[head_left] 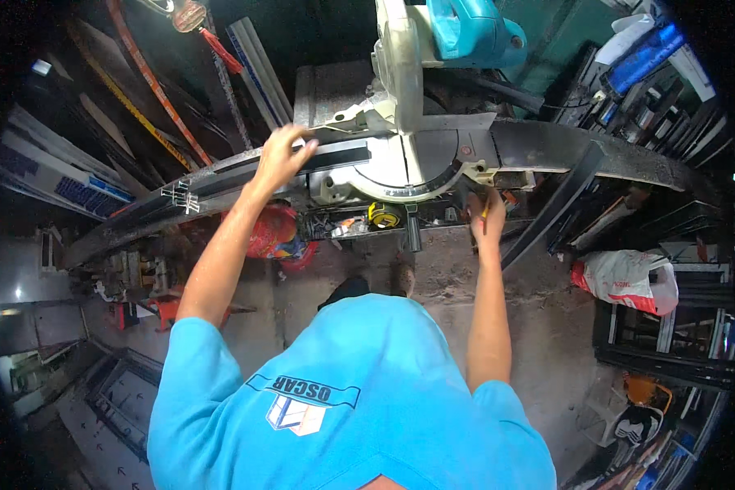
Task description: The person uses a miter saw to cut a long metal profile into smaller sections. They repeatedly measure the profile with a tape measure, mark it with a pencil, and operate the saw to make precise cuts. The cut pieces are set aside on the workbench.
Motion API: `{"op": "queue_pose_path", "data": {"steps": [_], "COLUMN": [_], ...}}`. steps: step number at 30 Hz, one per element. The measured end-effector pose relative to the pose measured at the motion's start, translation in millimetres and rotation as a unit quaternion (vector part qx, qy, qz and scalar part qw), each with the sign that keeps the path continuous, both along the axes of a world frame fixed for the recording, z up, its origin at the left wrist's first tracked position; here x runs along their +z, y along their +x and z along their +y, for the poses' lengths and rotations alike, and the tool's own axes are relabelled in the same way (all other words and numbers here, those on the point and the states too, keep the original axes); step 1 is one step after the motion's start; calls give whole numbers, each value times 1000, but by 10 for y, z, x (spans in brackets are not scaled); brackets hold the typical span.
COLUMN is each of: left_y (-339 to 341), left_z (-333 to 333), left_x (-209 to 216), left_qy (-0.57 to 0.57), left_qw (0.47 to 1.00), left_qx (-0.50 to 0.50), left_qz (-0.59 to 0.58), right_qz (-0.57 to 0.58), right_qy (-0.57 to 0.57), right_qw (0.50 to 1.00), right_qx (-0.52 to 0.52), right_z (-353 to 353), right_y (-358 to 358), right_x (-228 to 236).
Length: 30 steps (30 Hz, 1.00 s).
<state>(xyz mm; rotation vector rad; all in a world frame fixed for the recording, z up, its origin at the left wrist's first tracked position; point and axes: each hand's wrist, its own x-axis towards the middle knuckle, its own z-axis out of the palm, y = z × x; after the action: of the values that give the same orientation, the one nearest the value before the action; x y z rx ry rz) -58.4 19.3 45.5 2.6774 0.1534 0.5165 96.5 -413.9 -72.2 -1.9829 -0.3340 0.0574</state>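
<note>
A mitre saw with a teal motor housing stands on the bench, its pale blade guard above a round metal table. A dark metal profile lies along the fence, its cut end near the table's middle. My left hand grips it from above, fingers curled over its far side. At the saw's front right, my right hand is closed round a thin yellow and reddish pencil. The saw's dark handle points toward me. Beside that handle, below the table, rests a yellow and black tape measure.
A long dark bar leans against the bench on the right. Small metal clips sit on the bench's left part. Stacked profiles line the left wall. A white and red bag stands at right, a red bag under the bench.
</note>
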Motion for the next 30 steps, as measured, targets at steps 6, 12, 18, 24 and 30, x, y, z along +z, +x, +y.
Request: {"op": "queue_pose_path", "data": {"steps": [6,12,18,24,30], "left_y": [-67,-38,198,366,418], "left_z": [176,287,148,156,301], "left_x": [-652,-386,-229,-358,-340], "left_qy": [86,-98,-317,-324,-402], "left_qw": [993,990,877,824,785], "left_qx": [71,-29,-97,-77,-87], "left_qz": [42,96,348,458,464], "right_qz": [69,10,322,428,345], "right_qy": [70,-83,236,398,356], "right_qw": [995,994,900,811,868], "right_qx": [-14,-70,173,40,27], "right_z": [-462,6,962,1744,1954], "right_y": [133,-402,-1100,-1165,-1000], "right_x": [-679,375,639,610,567]}}
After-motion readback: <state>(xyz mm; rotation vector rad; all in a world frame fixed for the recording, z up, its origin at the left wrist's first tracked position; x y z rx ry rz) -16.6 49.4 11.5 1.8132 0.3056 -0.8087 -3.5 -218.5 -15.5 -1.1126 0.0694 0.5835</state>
